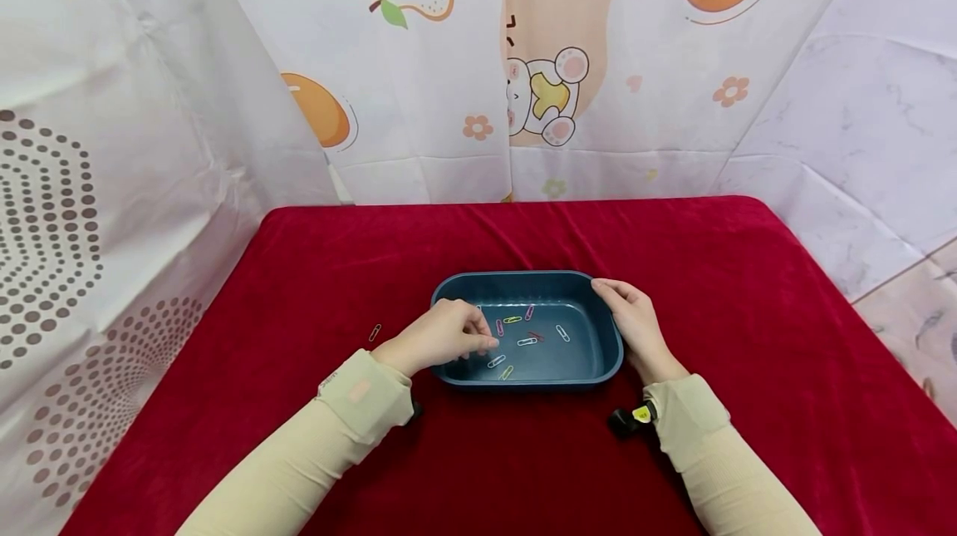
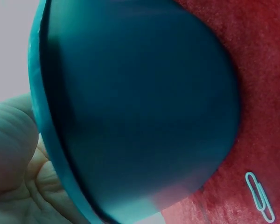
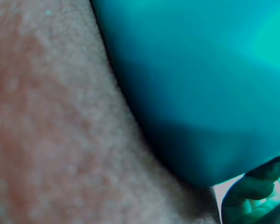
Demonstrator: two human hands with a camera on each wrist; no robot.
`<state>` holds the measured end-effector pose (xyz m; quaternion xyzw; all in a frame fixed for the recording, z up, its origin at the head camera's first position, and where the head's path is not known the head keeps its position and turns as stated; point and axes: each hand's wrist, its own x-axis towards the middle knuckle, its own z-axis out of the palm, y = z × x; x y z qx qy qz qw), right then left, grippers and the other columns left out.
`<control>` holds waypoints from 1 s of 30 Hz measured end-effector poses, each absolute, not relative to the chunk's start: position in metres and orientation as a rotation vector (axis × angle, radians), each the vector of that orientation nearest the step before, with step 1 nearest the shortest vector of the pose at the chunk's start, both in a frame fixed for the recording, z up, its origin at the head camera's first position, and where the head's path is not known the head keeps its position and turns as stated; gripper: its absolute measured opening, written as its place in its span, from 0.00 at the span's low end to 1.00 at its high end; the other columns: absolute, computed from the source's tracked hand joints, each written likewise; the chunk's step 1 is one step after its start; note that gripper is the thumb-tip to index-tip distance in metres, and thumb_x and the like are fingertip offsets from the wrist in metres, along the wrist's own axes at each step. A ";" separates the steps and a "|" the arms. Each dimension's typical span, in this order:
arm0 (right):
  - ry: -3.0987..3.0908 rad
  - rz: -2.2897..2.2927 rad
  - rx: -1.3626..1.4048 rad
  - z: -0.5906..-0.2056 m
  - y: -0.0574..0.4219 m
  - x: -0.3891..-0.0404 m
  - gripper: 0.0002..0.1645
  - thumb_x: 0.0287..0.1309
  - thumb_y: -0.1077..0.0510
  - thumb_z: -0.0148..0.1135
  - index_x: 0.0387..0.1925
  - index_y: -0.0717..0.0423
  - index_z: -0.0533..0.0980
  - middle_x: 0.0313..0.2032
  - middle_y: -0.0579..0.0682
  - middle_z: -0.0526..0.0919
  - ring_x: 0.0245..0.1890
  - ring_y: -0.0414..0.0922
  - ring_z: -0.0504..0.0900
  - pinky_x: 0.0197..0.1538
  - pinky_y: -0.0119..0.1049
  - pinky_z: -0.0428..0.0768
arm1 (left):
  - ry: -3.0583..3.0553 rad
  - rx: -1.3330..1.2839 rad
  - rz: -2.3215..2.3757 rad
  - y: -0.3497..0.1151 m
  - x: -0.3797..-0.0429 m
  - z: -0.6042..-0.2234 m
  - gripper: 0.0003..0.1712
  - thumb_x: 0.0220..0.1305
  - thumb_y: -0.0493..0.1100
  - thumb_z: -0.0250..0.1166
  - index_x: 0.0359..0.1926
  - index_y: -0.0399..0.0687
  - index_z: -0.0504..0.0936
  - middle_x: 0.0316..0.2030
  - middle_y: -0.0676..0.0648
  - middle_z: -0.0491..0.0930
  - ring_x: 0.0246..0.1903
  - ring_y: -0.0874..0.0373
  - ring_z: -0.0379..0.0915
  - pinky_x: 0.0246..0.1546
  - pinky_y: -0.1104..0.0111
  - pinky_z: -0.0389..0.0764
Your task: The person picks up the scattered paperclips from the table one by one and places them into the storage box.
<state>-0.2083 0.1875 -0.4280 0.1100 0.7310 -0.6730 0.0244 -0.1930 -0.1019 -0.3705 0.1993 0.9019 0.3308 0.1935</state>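
Note:
A dark blue rectangular tray [image 1: 538, 383] holds several paper clips in white, yellow, pink and red; a white paper clip [image 1: 562, 333] lies towards its right side. My left hand [image 1: 449, 335] reaches over the tray's left end, fingers bent and thumb near the fingertips; whether a clip is between them cannot be made out. In the left wrist view, the tray's wall [image 2: 144, 93] hides most of that hand's fingers. At the tray's far right corner, my right hand [image 1: 635, 324] grips the rim with thumb and fingers. The right wrist view shows its curled fingers [image 3: 249, 191] beside the wall.
One paper clip [image 1: 375, 332] lies on the red cloth [image 1: 336, 270] left of the tray, close to the left wrist. The cloth covers the whole table. Printed curtains [image 1: 419, 104] hang behind the table and at its sides.

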 end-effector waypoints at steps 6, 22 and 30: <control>2.256 -2.075 0.346 -0.428 0.188 -0.208 0.30 0.68 0.44 0.58 0.62 0.60 0.73 0.36 0.28 0.82 0.38 0.29 0.80 0.43 0.22 0.79 | 2.522 0.536 0.982 -0.105 -0.193 -0.369 0.11 0.64 0.48 0.68 0.33 0.45 0.85 0.27 0.47 0.85 0.24 0.51 0.78 0.27 0.68 0.80; 2.256 -2.089 0.338 -0.430 0.188 -0.209 0.27 0.68 0.44 0.58 0.59 0.58 0.76 0.34 0.27 0.83 0.36 0.29 0.81 0.42 0.23 0.80 | 2.619 0.443 1.026 -0.122 -0.198 -0.347 0.08 0.65 0.49 0.67 0.36 0.49 0.83 0.33 0.42 0.84 0.28 0.48 0.80 0.30 0.67 0.80; 2.271 -2.070 0.331 -0.430 0.188 -0.209 0.29 0.68 0.43 0.57 0.60 0.59 0.75 0.35 0.28 0.82 0.37 0.30 0.81 0.42 0.23 0.80 | 2.686 0.368 1.018 -0.139 -0.199 -0.344 0.10 0.65 0.50 0.66 0.37 0.48 0.82 0.33 0.41 0.83 0.27 0.54 0.78 0.31 0.67 0.81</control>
